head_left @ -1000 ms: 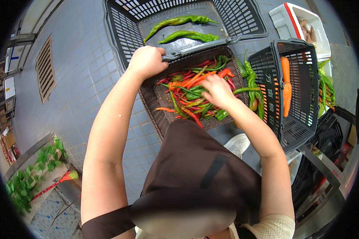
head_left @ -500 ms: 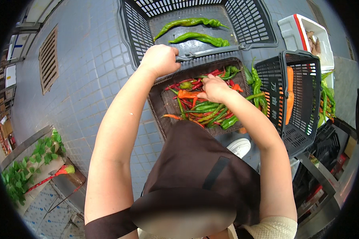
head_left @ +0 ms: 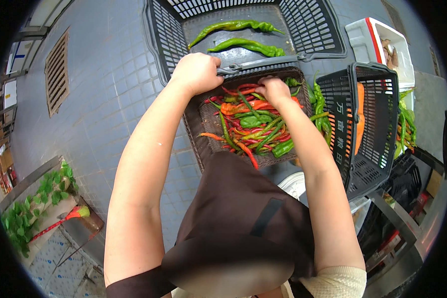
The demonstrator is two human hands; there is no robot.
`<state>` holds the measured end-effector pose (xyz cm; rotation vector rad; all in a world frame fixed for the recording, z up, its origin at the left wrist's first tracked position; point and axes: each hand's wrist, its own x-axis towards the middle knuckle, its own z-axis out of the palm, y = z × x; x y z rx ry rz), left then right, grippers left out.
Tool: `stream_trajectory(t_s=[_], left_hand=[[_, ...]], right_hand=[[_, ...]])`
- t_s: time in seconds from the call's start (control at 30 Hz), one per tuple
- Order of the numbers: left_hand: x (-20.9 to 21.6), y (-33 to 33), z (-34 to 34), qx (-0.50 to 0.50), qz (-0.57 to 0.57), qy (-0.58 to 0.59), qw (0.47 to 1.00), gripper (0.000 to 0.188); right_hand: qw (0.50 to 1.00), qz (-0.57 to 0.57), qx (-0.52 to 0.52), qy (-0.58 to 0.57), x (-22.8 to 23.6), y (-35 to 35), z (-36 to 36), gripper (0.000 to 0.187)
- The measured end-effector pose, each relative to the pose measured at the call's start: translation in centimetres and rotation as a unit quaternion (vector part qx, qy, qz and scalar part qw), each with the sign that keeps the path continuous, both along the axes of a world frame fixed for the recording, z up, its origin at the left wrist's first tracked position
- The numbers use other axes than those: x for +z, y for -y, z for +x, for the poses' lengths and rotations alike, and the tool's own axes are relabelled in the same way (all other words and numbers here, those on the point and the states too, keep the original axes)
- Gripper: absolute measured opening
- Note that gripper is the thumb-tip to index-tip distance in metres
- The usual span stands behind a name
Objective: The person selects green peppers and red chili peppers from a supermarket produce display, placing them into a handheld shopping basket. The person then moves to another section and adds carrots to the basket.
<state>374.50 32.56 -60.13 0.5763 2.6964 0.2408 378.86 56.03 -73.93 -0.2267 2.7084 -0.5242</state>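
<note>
My left hand [head_left: 196, 73] is closed around the near rim and handle of a black plastic shopping basket [head_left: 315, 31]. Two long green peppers [head_left: 247, 45] lie on that basket's floor. Just nearer to me sits a brown woven basket [head_left: 196, 126] holding a pile of mixed red, green and orange chili peppers [head_left: 253, 120]. Inside it, toward the far side, my right hand [head_left: 275, 90] has its fingers curled down, closed on chili peppers. A red one shows beside the fingertips, which are partly hidden.
To the right stands a second black basket [head_left: 340, 131] with carrots [head_left: 361, 119] inside. Beyond it is a white foam box [head_left: 355, 37] with brownish roots. More green peppers [head_left: 407, 121] lie at far right. A floor grate [head_left: 58, 74] and a leafy plant [head_left: 37, 208] are on the left.
My right hand has drawn slightly to the far side of the woven basket, and its fingers have curled in. The pile is rearranged, with green peppers now on top. My left hand stays put.
</note>
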Motion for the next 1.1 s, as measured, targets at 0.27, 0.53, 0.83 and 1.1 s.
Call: stream_trajectory(t_s=[0.27,0.53,0.83,1.1], left_hand=[[0.2,0.0,-0.2,-0.004,-0.010,0.006,1.000,0.027],[0.0,0.2,0.7,-0.035,-0.019,-0.031,0.999,0.022],[-0.3,-0.3,0.8,-0.002,0.027,-0.064,0.998,0.024],[0.2,-2.0,0.6,-0.004,-0.067,-0.069,0.995,0.018]], right_hand=[[0.995,-0.002,0.072,0.071,3.5,-3.7,1.3,0.039],[0.916,-0.192,0.055,-0.348,12.4,-2.0,2.6,0.023],[0.919,-0.136,0.016,-0.369,16.3,-12.2,3.0,0.028],[0.839,0.104,-0.338,-0.413,15.8,-36.3,8.4,0.038]])
